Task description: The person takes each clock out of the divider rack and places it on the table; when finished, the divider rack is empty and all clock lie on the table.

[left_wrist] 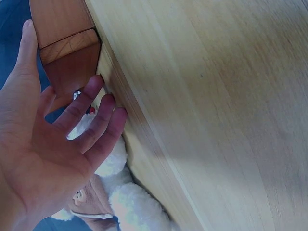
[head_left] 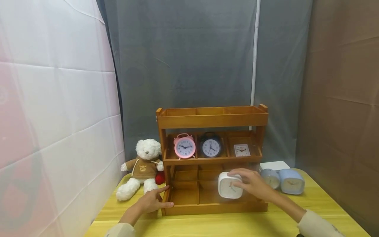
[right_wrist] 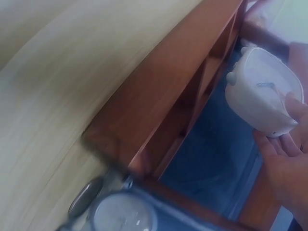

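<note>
In the head view my right hand (head_left: 251,182) grips a white rounded-square alarm clock (head_left: 226,189) in front of the bottom tier of a wooden shelf (head_left: 213,122). The right wrist view shows fingers and thumb around that clock's body. My left hand (head_left: 152,200) touches the shelf's lower left corner with fingers spread and extended; the left wrist view shows its palm beside the wood. On the middle tier stand a pink twin-bell clock (head_left: 185,147), a black round clock (head_left: 211,146) and a small white square clock (head_left: 241,150), each in its own compartment.
Right of the shelf stand a grey round clock (head_left: 270,178) and a light blue clock (head_left: 291,181), with a flat white box (head_left: 275,165) behind them. A white teddy bear (head_left: 145,168) in a brown hoodie sits at the left. All are on a yellow wood-grain table (head_left: 207,225).
</note>
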Demonstrator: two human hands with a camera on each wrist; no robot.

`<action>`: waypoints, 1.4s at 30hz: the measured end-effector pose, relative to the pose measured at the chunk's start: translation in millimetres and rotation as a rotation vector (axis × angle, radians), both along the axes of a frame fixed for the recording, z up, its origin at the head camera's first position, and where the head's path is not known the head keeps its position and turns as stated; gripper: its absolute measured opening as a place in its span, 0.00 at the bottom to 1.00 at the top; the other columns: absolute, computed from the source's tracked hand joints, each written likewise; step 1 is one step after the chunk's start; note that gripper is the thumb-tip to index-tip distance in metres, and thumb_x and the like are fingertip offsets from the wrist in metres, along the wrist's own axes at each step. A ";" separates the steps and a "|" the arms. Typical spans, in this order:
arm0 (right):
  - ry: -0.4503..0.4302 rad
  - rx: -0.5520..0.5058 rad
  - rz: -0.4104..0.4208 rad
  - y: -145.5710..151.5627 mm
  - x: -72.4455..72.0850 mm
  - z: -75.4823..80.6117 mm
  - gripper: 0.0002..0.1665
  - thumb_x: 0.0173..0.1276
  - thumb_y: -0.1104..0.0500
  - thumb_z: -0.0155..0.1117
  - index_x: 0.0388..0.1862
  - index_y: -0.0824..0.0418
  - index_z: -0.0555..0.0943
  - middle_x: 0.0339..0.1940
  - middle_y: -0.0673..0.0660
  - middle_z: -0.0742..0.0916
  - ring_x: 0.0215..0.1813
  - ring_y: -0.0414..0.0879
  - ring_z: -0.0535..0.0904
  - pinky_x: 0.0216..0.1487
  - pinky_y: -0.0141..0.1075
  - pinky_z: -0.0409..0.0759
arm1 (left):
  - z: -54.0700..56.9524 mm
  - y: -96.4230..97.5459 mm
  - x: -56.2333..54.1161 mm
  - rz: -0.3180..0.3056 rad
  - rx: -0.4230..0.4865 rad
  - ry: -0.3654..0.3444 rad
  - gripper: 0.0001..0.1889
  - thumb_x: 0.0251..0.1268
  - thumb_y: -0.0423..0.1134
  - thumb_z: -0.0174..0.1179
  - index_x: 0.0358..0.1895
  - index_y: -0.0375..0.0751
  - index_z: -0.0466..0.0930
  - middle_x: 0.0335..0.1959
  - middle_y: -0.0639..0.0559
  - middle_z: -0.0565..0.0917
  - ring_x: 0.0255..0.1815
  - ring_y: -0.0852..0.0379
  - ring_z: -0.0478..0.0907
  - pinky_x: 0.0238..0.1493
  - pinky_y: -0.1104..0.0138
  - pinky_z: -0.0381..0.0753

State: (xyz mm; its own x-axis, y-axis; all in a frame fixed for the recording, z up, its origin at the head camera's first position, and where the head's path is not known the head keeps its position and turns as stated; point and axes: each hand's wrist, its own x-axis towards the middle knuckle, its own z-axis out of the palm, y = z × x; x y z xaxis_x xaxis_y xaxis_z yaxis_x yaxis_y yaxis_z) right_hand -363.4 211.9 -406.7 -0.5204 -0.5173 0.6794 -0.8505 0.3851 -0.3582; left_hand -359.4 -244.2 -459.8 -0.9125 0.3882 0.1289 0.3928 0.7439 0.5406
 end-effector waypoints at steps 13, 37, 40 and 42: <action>0.211 0.026 0.001 65.2 -1.0 1.6 0.27 0.53 0.75 0.80 0.53 0.63 0.86 0.49 0.59 0.90 0.50 0.51 0.86 0.60 0.22 0.74 | 1.5 1.3 1.3 -0.010 0.005 0.005 0.45 0.62 0.58 0.74 0.76 0.34 0.69 0.26 0.53 0.83 0.26 0.58 0.75 0.33 0.60 0.78; 0.232 0.064 -0.200 158.2 -5.3 -26.5 0.30 0.46 0.78 0.80 0.48 0.60 0.84 0.44 0.57 0.88 0.48 0.35 0.80 0.49 0.21 0.76 | 1.8 0.1 0.4 -0.016 0.024 -0.012 0.46 0.62 0.58 0.74 0.76 0.34 0.69 0.24 0.53 0.82 0.25 0.58 0.74 0.32 0.62 0.76; 0.248 0.071 -0.176 159.8 -5.4 -35.1 0.30 0.44 0.79 0.79 0.47 0.60 0.83 0.44 0.56 0.87 0.52 0.36 0.79 0.55 0.20 0.71 | 1.6 0.5 0.7 -0.018 0.020 -0.009 0.45 0.62 0.57 0.74 0.76 0.34 0.69 0.25 0.53 0.82 0.25 0.58 0.74 0.33 0.61 0.77; 0.235 0.077 -0.159 159.0 -3.8 -39.0 0.30 0.46 0.79 0.78 0.47 0.61 0.82 0.43 0.56 0.87 0.51 0.37 0.79 0.53 0.21 0.72 | 1.7 0.3 1.2 -0.016 0.016 -0.008 0.45 0.62 0.57 0.74 0.76 0.34 0.68 0.25 0.53 0.82 0.25 0.58 0.74 0.33 0.60 0.77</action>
